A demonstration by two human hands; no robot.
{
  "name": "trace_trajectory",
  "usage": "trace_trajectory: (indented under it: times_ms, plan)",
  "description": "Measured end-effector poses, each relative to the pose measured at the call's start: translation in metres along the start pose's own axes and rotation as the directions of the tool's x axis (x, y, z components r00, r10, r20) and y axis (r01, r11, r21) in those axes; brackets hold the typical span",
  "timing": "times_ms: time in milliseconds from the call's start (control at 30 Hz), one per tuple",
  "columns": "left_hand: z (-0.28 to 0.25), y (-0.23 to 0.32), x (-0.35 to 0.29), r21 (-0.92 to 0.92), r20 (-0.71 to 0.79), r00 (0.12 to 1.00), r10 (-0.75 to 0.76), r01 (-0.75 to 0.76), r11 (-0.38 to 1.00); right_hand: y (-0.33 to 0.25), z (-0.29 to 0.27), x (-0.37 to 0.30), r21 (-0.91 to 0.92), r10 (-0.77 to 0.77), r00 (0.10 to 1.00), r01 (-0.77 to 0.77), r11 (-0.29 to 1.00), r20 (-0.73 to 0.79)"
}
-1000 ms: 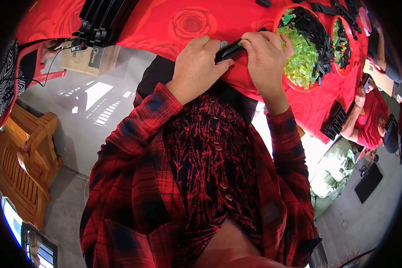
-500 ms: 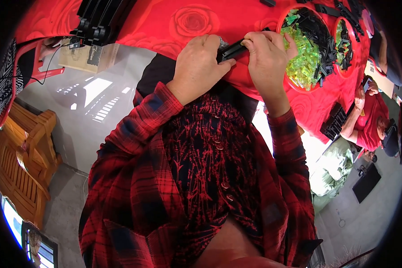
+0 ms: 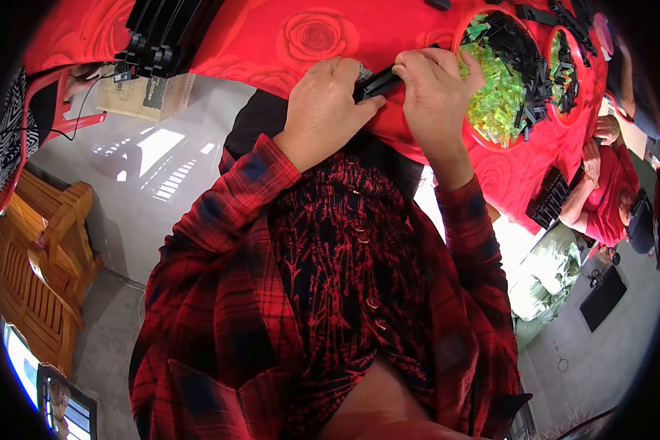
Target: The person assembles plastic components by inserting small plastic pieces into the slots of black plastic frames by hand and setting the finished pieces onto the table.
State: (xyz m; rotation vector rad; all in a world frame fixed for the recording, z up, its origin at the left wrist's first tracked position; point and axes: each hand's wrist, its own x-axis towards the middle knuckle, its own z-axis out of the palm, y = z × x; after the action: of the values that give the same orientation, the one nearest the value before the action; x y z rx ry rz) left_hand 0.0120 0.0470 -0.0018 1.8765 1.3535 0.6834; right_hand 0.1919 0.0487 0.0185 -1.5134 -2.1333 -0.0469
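Observation:
At the table's near edge, my left hand (image 3: 323, 114) is closed around a dark, long, narrow plastic piece (image 3: 382, 82), its thumb lying along the piece. The far end of the piece shows between my two hands; the rest is hidden in my left fingers. My right hand (image 3: 434, 95) pinches thumb and forefinger together at that far end, its other fingers spread a little. Whether a small part sits in that pinch is hidden. Beside my right hand stands a red-rimmed bowl (image 3: 463, 37) of translucent yellow-green pieces (image 3: 493, 99) and small black pieces (image 3: 517, 44).
A smaller red bowl (image 3: 552, 44) of mixed pieces stands farther right. Black racks (image 3: 158, 37) rest at the far left of the red tablecloth (image 3: 249, 44). A cardboard box (image 3: 145, 97) is below them. At the right, a person in a red shirt (image 3: 610, 194) sits near black parts (image 3: 548, 202).
My right hand has shifted slightly left along the dark piece. My left hand has barely moved. The person at the right has moved their hands.

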Motion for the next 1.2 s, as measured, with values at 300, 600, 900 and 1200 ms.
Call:
trace_trajectory:
  times_ms: [300,600,900,1200]
  plan:
    - [0.003,0.002,-0.004,0.002,-0.022,1.0,0.008,-0.008,1.0,-0.002,0.001,-0.003,-0.041,-0.006,1.0,0.006,0.999,0.004]
    - [0.001,0.006,-0.005,0.034,-0.017,1.0,0.024,-0.024,0.999,0.001,-0.007,-0.006,-0.011,0.039,0.999,-0.038,0.999,0.022]
    - [0.002,0.005,-0.004,0.048,-0.042,0.997,0.059,-0.057,0.997,-0.001,-0.013,-0.001,-0.016,0.026,0.997,-0.025,1.0,0.076]
    - [0.002,0.005,-0.006,0.038,-0.036,0.998,0.05,-0.048,0.998,0.0,-0.008,-0.006,0.027,0.011,0.999,-0.012,1.0,0.033]
